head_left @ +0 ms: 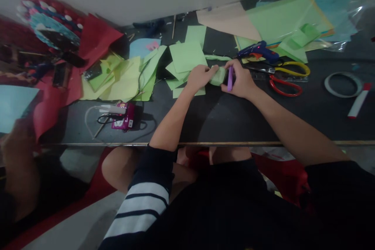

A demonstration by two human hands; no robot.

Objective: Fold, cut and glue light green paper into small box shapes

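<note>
My left hand (200,77) is closed on the edge of a small pale green folded paper (217,76), above the dark table. My right hand (242,81) curls around a slim purple bar-shaped object (230,78) held upright at the other side of that paper; its exact kind is unclear. Beside my left hand lies a pile of light green paper squares (187,56). Just beyond my right hand are a blue glue gun (259,51) and scissors (288,76) with one yellow and one red handle.
Yellow and green sheets (120,76) lie left, near a purple power adapter (124,117) with cables. At right are a tape roll (343,84) and a white marker (359,103). Large sheets (281,17) lie at the back. Another person's hand (19,140) holds light blue paper (16,105).
</note>
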